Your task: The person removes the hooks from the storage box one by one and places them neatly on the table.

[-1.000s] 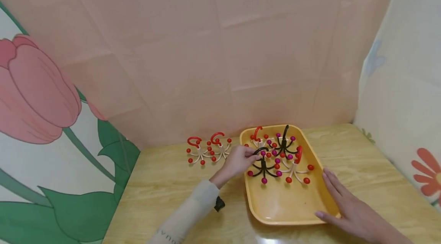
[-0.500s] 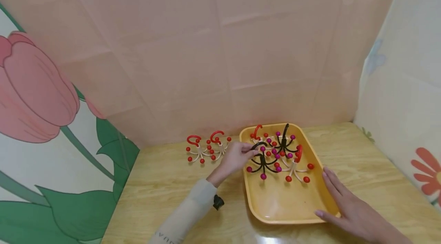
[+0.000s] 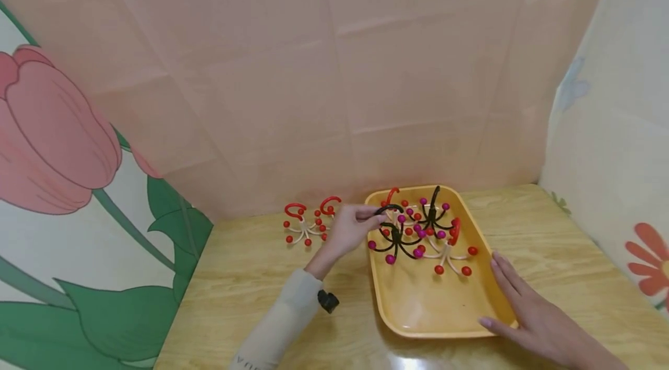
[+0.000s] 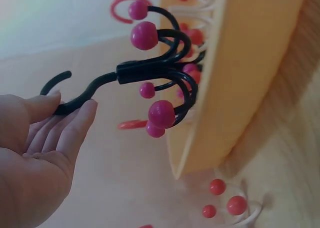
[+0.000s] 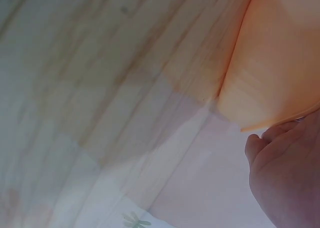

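My left hand (image 3: pixel 349 229) pinches the curved top of a black multi-arm hook hanger (image 3: pixel 395 236) between thumb and fingers. In the left wrist view this hanger (image 4: pixel 145 70) has magenta balls on its arm tips and is raised at the tray's rim. The yellow tray (image 3: pixel 434 306) also holds another black hanger (image 3: pixel 431 214) and two white ones with red hooks, one at the front (image 3: pixel 446 251), one partly hidden behind the lifted hanger. My right hand (image 3: pixel 538 312) rests at the tray's near right corner, fingers straight along the side and thumb over the front rim.
Two white hangers with red hooks stand on the wooden table (image 3: pixel 251 288) left of the tray: one (image 3: pixel 303 227) in plain sight, the other (image 3: pixel 330 205) partly behind my left hand. A pinkish cloth wall (image 3: pixel 272 97) rises right behind the tray.
My left hand has lifted the black hanger and moved it up and left toward the tray's left rim; the hanger now tilts. The right hand has stayed at the tray corner.
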A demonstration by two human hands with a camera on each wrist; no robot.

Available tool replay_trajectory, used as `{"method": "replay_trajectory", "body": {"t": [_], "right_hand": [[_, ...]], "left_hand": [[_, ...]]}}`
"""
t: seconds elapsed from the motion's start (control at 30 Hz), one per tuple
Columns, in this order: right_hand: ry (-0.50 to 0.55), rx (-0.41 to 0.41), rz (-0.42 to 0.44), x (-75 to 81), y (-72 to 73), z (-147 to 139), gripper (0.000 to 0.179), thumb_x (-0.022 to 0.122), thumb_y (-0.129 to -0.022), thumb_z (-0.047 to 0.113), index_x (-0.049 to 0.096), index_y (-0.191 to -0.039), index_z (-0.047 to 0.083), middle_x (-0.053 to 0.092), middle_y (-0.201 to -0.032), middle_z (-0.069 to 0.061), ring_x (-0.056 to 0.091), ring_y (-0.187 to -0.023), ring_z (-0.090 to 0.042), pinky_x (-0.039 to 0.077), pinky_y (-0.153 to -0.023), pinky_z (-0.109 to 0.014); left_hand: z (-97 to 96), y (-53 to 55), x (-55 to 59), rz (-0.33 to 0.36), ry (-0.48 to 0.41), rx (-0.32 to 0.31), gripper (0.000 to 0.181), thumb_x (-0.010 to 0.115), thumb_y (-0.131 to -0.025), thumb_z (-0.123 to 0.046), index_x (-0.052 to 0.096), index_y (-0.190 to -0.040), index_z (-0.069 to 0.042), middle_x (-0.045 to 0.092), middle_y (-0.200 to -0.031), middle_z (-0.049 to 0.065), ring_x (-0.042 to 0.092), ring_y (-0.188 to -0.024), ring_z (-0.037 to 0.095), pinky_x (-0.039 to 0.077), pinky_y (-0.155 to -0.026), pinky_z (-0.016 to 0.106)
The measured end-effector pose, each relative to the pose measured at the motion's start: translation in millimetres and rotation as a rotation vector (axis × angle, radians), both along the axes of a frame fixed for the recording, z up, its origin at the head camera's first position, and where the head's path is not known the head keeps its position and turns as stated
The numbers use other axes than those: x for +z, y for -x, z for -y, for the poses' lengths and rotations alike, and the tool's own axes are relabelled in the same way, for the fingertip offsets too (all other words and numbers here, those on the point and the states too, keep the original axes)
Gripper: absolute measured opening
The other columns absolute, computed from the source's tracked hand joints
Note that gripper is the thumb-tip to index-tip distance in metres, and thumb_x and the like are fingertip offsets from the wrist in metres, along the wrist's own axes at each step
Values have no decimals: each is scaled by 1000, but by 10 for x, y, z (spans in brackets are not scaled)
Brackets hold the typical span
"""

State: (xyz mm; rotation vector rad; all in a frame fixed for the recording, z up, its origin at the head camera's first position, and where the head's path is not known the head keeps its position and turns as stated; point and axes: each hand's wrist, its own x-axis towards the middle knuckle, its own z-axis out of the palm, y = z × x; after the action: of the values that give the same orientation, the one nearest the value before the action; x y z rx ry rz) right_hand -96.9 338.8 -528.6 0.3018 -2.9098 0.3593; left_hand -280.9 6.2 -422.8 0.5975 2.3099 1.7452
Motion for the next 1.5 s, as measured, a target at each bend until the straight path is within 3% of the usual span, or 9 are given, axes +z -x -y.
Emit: {"method": "replay_trajectory", "body": {"t": [0.2,0.4,0.53,0.7,0.87,0.93,1.1,1.3,1.5], "right_hand": [[27,-1,-7,15,4,-8,108,71,-82,57,7,-160,17,1,-169,0,12,-150,-4,19,-113,-9],[20,-1,2,-6,-8,-18,108,71,-82,57,7,-160,17,0,-169,0,16,-149,-8,42,-107,-25],[12,-9,8,-11,-21,-18,109,72,-81,58,9,-159,17,0,-169,-1,28,-146,-15,42,-104,-16],[1,-7,29,5,-4,-3,110,70,-82,60,6,-159,15,-1,-169,-5,51,-128,-39,53,-90,-54],[18,8,4,-8,7,1,108,71,-82,58,9,-159,15,0,-169,-3,50,-131,-41,38,-109,-18],[38,13,3,-20,1,2,108,72,-82,57,9,-159,16,0,-168,-2,46,-134,-39,15,-108,1],[44,13,-22,-32,-22,5,107,72,-82,56,10,-159,17,1,-169,-1,17,-147,-9,-10,-94,9],[38,32,-56,-22,-1,-1,107,73,-81,55,12,-159,14,2,-168,-3,-1,-138,15,-10,-98,9],[35,10,-12,-2,2,-4,107,71,-83,57,8,-160,17,0,-168,-1,16,-149,-12,0,-103,7]], "left_hand": [[180,66,125,-33,-85,12,30,74,-89,-25,74,-113,-8,77,-104,11,75,-94,30,61,-75,28],[343,79,160,-10,-130,28,31,74,-89,-24,73,-114,-6,75,-108,15,75,-95,27,61,-79,28],[438,44,180,4,-137,73,30,76,-87,-26,74,-112,-9,77,-105,12,75,-93,25,61,-79,29],[588,30,150,8,-202,81,32,75,-87,-23,73,-114,-6,76,-107,15,75,-96,28,60,-82,34],[797,15,129,-4,-190,98,32,74,-89,-26,73,-115,-7,76,-108,14,74,-98,28,61,-81,33],[876,10,121,-7,-168,119,31,73,-89,-27,73,-114,-10,76,-107,14,74,-98,30,61,-81,33],[1019,8,95,-18,-115,152,32,73,-89,-31,73,-116,-13,76,-108,13,74,-96,27,61,-80,34],[1108,17,33,12,-93,185,29,74,-88,-32,74,-113,-19,76,-108,11,75,-89,17,61,-80,35],[1115,11,-77,37,-56,195,29,74,-89,-25,73,-115,-14,76,-109,12,75,-91,21,61,-77,29]]}}
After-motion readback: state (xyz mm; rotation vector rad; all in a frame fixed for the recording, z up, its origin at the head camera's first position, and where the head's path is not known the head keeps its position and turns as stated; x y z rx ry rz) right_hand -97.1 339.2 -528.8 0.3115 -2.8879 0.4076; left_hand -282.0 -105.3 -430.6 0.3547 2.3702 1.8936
